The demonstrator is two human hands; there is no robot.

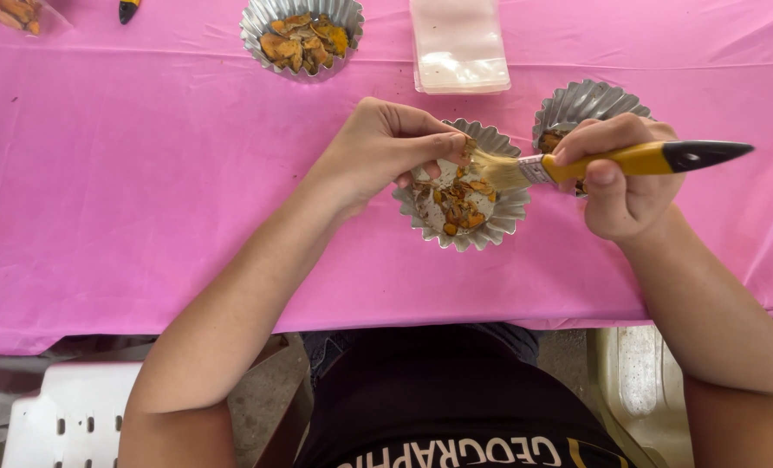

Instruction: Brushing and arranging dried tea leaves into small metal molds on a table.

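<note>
My left hand [385,147] is pinched shut on a small piece held over the far rim of the near tin [462,185], a fluted metal dish with orange and brown chips [456,204] lying in it. The piece itself is mostly hidden by my fingertips [449,149], so I cannot tell its shape. My right hand [619,178] is clenched round the yellow handle of a brush [612,161]; the bristles point left and touch the piece at my left fingertips, and the black handle tip sticks out to the right.

The near tin sits on the pink bench [144,173], near its front edge, which runs just in front of my body. A second tin [582,104] stands just beside it to the right, partly behind my right hand. A third tin [302,35] full of orange pieces sits well apart at the far side, with a stack of clear bags [459,43] to its right. The widest open stretch of bench is to the left of my left forearm.

Both forearms reach in from the front edge, elbows out, angling toward each other over the near tin. My left wrist bends down; my right lies level with the brush. A white chair [66,416] shows below the bench on the left.
</note>
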